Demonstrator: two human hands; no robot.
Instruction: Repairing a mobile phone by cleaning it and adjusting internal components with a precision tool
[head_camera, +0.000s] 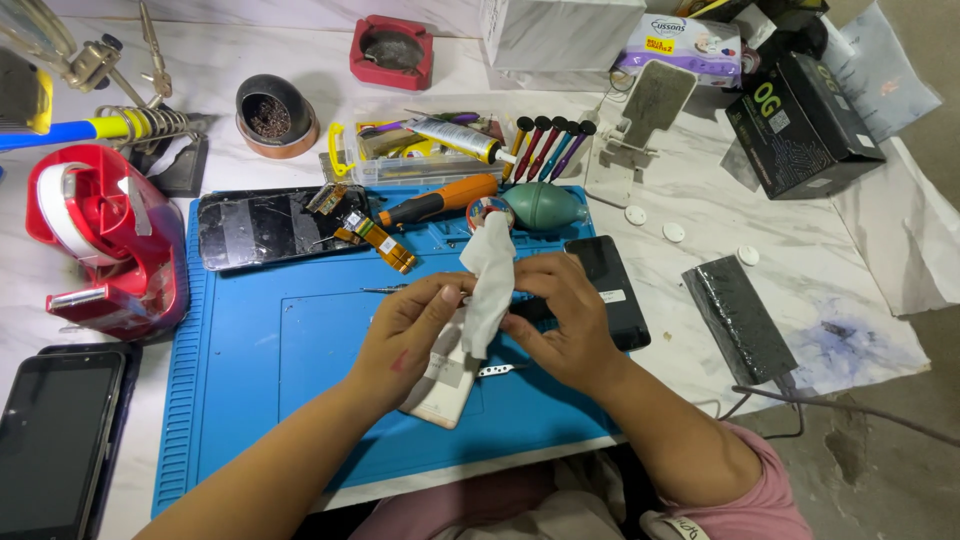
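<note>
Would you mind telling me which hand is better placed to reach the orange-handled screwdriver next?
Probably the right hand. It pinches only the white wipe, while the left hand steadies the phone part. The orange-handled screwdriver lies just beyond both hands on the blue mat.

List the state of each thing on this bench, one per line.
left hand: pinching the white wipe
right hand: pinching the white wipe
white wipe: crumpled, held upright
cracked phone: lying flat, screen shattered
black phone: lying flat, screen dark
orange screwdriver: lying on the blue mat
tape dispenser: upright, roll loaded
</note>
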